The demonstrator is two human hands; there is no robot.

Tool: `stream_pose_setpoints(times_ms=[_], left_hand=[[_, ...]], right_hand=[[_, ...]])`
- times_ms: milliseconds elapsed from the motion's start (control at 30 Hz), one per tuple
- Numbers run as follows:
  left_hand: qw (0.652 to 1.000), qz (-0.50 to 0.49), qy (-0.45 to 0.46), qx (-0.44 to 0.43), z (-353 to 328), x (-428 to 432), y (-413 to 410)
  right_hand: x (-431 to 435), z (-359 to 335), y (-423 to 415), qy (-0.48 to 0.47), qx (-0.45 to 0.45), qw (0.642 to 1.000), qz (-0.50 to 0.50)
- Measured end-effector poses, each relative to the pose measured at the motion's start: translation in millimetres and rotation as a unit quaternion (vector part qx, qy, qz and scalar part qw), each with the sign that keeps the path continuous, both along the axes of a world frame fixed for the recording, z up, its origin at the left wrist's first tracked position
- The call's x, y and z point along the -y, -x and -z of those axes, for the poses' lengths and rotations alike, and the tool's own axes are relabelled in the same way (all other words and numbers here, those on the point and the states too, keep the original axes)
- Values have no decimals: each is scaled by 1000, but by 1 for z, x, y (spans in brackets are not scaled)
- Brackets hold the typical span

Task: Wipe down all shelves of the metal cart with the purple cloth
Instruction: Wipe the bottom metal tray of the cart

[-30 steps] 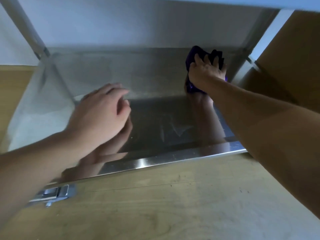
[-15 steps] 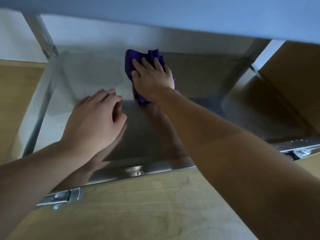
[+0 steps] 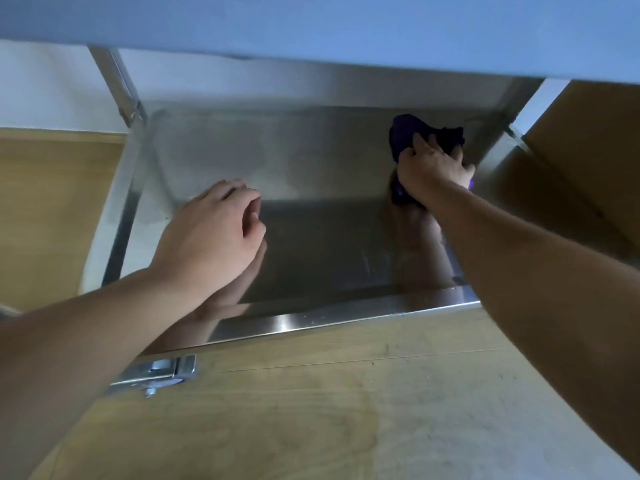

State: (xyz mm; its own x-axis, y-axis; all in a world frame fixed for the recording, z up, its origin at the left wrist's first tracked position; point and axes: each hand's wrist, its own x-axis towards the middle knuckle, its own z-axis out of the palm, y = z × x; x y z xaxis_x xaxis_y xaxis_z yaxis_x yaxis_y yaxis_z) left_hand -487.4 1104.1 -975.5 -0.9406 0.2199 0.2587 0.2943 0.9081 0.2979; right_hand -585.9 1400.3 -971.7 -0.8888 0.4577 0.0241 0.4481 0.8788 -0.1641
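Observation:
The bottom shelf of the metal cart fills the middle of the view, shiny and reflecting both arms. My right hand presses the bunched purple cloth onto the shelf near its far right corner, fingers curled over the cloth. My left hand rests on the shelf at the left of centre with its fingers loosely curled, holding nothing. The underside of the shelf above hangs over the top of the view.
A cart upright stands at the far left corner and another upright at the far right. A caster bracket sits under the front left corner. Wooden floor lies in front; a brown panel stands to the right.
My right hand has swept the cloth from the far right to the middle of the shelf and back to the far right corner. My left hand has stayed in place.

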Motion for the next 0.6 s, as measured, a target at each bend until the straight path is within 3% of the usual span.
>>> stream_pose_setpoints(times_ms=[133, 367, 500, 600], left_hand=[[1000, -22, 12, 4, -4, 23, -7], [998, -54, 26, 18, -5, 52, -12], [997, -73, 24, 25, -3, 52, -10], [996, -69, 29, 40, -4, 47, -10]], right_hand=[[75, -1, 16, 17, 7, 999, -32], [220, 7, -21, -4, -27, 957, -288], [203, 6, -26, -7, -42, 942, -334], [158, 6, -21, -18, -50, 949, -311]])
